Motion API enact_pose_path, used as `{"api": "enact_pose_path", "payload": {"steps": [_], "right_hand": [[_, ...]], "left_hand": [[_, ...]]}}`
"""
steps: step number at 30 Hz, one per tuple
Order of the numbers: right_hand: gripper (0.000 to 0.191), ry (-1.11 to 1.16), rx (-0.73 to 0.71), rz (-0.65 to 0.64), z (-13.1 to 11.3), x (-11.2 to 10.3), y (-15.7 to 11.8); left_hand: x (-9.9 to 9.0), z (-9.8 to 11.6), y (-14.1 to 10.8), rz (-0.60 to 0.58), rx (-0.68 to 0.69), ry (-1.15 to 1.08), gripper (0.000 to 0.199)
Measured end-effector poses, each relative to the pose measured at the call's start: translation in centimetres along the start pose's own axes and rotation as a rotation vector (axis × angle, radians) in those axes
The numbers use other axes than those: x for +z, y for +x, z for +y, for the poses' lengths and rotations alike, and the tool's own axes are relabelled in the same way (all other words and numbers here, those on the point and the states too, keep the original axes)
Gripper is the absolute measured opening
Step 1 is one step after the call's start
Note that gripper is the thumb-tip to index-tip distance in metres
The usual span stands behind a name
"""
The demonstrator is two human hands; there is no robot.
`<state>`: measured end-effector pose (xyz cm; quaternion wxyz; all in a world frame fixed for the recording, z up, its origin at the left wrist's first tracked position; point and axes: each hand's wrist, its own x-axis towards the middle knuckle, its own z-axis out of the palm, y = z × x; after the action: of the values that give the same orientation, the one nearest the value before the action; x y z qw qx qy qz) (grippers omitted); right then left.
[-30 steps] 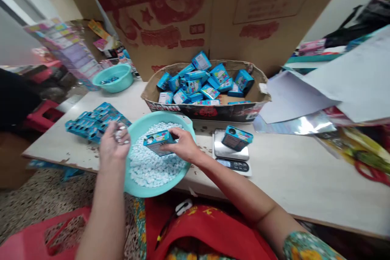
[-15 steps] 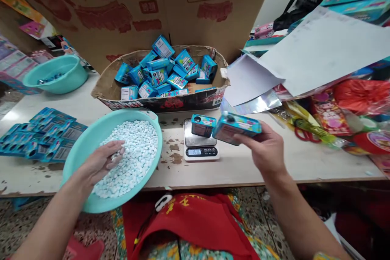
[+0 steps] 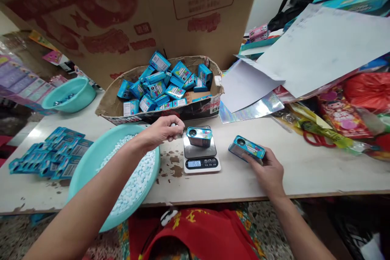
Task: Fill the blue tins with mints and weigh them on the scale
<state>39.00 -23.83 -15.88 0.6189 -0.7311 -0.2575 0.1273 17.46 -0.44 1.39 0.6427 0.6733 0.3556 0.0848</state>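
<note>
Blue cardboard carton (image 3: 199, 137) with a round top hole stands on a white, metal-plated scale (image 3: 195, 152) just right of the left hand (image 3: 160, 132), long axis running left to right, hole end nearer. Those fingers curl closed, apparently on pale pellets (image 3: 173, 124); the right hand (image 3: 269, 168), farther off, grips a matching blue carton (image 3: 247, 149).

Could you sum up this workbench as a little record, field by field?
Left hand: fingers curled near the digital scale, seemingly around a few pale pellets
Right hand: holds a blue candy box, right of the scale
On the scale: a second blue box
Display: digits showing
Turquoise basin: white pellets inside, partly hidden by the left forearm
Cardboard tray: jumbled blue boxes
</note>
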Motion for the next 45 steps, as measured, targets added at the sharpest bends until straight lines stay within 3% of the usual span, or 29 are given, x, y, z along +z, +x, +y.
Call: {"api": "enact_pose_path", "payload": {"steps": [4,9,13,18,23,26,29,32,35,38,41,43,45], "right_hand": [[0.042,0.013,-0.044,-0.026,0.7,-0.1,0.1],[0.042,0.029,-0.018,-0.030,0.5,0.0,0.1],[0.041,0.037,-0.024,-0.038,0.4,0.0,0.1],[0.042,0.043,-0.025,-0.035,0.5,-0.1,0.1],[0.043,0.035,-0.005,-0.035,0.3,-0.1,0.1],[0.044,0.012,-0.004,-0.019,0.1,-0.1,0.1],[0.044,0.001,-0.012,-0.010,-0.2,-0.2,0.1],[0.045,0.003,-0.010,-0.015,0.0,-0.1,0.1],[0.045,0.006,-0.025,-0.029,0.5,-0.1,0.1],[0.057,-0.077,-0.166,0.058,0.6,-0.4,-0.2],[0.076,-0.220,-0.471,0.253,-0.5,-0.7,-1.2],[0.070,-0.278,-0.637,0.285,-1.9,-0.6,-2.2],[0.051,-0.305,-0.712,0.197,-3.4,0.0,-3.4]], "left_hand": [[1.4,1.6,2.0,-0.057,0.044,0.343,0.009],[2.6,1.7,3.6,-0.124,0.162,0.898,0.014],[2.7,1.2,3.7,-0.119,0.217,1.031,0.025],[2.2,0.8,3.7,-0.055,0.225,0.948,0.017],[0.7,0.0,2.8,0.066,0.153,0.575,0.008],[-1.6,-1.0,0.4,0.218,0.140,0.382,0.012],[-5.0,-2.8,-3.2,0.391,0.080,0.360,0.020],[-8.3,-5.4,-7.0,0.531,-0.048,0.356,0.029],[-10.1,-8.4,-9.9,0.618,-0.161,0.339,0.036],[-10.5,-10.9,-11.4,0.623,-0.232,0.334,0.039],[-10.1,-12.4,-11.9,0.615,-0.251,0.366,0.037],[-9.8,-13.0,-11.9,0.606,-0.253,0.400,0.036],[-9.5,-13.2,-11.8,0.588,-0.262,0.432,0.034]]}}
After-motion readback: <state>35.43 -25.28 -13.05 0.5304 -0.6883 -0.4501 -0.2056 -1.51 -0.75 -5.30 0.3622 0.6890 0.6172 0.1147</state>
